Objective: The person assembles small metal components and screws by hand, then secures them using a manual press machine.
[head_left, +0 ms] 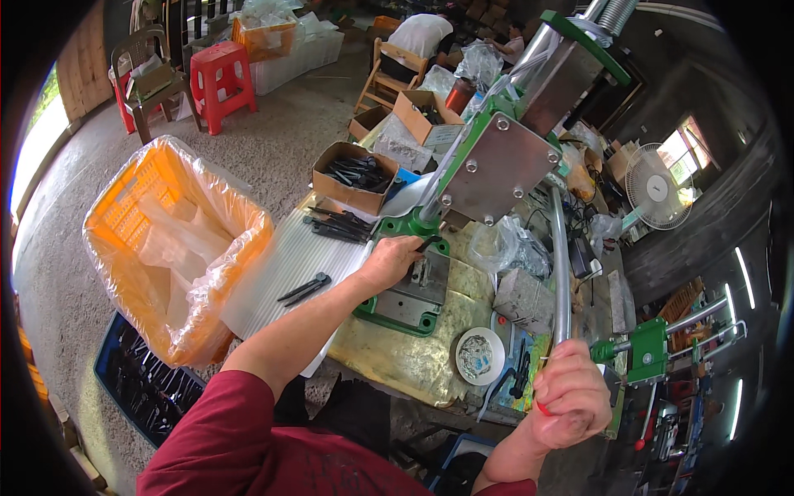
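My left hand (390,263) is closed around a black plier-like tool (428,243), mostly hidden by the fingers, over the green base (405,326) of a hand press (492,169). My right hand (572,397) is wrapped round the end of the press's long metal lever (560,273); a bit of red shows between its fingers. To the left of the base, a pile of black plier-like tools (339,225) lies on a ribbed translucent sheet (269,269). One more such tool (306,288) lies apart on that sheet, beside my left forearm.
An orange crate (124,211) lined with plastic stands at left, above a blue bin (116,372) of dark parts. A cardboard box (335,194) of black tools sits behind the sheet. A white bowl (480,356) of small parts and a grey block (525,302) lie near the lever.
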`<act>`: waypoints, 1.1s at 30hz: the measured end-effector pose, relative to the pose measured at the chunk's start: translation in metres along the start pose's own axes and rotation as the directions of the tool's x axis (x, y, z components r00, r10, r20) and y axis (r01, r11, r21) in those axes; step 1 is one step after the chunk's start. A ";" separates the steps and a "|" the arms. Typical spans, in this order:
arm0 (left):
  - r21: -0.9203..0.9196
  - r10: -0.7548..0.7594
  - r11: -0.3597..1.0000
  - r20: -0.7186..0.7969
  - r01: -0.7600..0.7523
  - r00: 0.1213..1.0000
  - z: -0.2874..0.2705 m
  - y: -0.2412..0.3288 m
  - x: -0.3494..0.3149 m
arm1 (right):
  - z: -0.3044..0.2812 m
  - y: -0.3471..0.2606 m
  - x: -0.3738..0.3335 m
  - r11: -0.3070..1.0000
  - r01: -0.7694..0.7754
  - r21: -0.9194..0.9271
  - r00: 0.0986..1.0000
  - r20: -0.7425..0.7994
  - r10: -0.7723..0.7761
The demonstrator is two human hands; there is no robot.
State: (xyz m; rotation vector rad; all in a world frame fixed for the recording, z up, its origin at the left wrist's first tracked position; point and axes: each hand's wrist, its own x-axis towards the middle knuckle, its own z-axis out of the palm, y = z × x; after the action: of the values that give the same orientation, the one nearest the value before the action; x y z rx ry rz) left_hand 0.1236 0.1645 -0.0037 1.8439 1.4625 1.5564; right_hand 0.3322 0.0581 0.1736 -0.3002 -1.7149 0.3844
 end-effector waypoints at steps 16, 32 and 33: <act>0.017 0.010 1.000 -0.011 -0.010 1.000 0.001 0.005 -0.003 | 0.011 0.074 -0.086 0.909 0.226 -0.350 0.956 0.260 -0.137; 0.029 0.008 1.000 -0.002 -0.008 1.000 -0.001 0.004 0.001 | -0.003 0.012 -0.031 0.988 -0.042 -0.148 0.994 0.093 0.056; 0.029 0.013 1.000 0.007 -0.013 1.000 0.002 0.007 0.001 | -0.001 0.042 -0.068 0.952 0.059 -0.300 0.993 0.117 -0.024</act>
State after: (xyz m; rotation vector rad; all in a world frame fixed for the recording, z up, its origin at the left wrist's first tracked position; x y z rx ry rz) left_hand 0.1281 0.1630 0.0018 1.8764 1.4804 1.5415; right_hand 0.3449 0.0686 0.0953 -0.4722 -1.8892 0.1055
